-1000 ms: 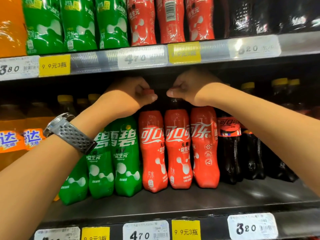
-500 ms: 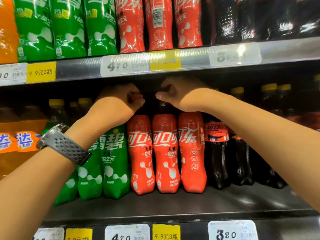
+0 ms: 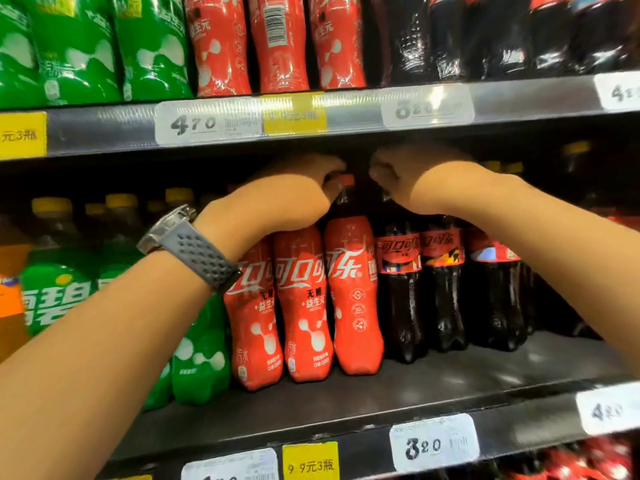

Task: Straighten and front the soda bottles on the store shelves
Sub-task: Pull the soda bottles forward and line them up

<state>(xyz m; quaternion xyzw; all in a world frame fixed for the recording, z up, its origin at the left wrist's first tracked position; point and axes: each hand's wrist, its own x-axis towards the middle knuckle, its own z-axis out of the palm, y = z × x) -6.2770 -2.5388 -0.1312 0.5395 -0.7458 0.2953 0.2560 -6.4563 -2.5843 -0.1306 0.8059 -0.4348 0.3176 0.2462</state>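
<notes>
At the far left of the frame stand orange soda bottles [image 3: 10,306], and just beside them green Sprite bottles [image 3: 202,358], partly hidden by the left forearm. That forearm rises from the lower left toward the centre and wears a grey-strapped wristwatch [image 3: 188,244]. The left hand [image 3: 287,202] has its back to the camera and is bent at the wrist under the upper shelf edge [image 3: 104,129]. Its fingers are curled, and with the thumb they pinch the red cap [image 3: 347,180] of the rightmost red Coca-Cola bottle [image 3: 353,296]. This bottle stands upright on the middle shelf [image 3: 450,375], in the centre of the frame. It touches two more red Coca-Cola bottles [image 3: 301,306] on its left.

Right of centre, the right hand [image 3: 415,181] hangs knuckles up, with its fingers curled down over the top of a dark cola bottle [image 3: 398,299] next to the red one. The cap is hidden, so I cannot tell whether the fingers pinch it. The right forearm runs down to the right edge. Below, on the shelf rail, sits a 3.20 price tag [image 3: 434,443].
</notes>
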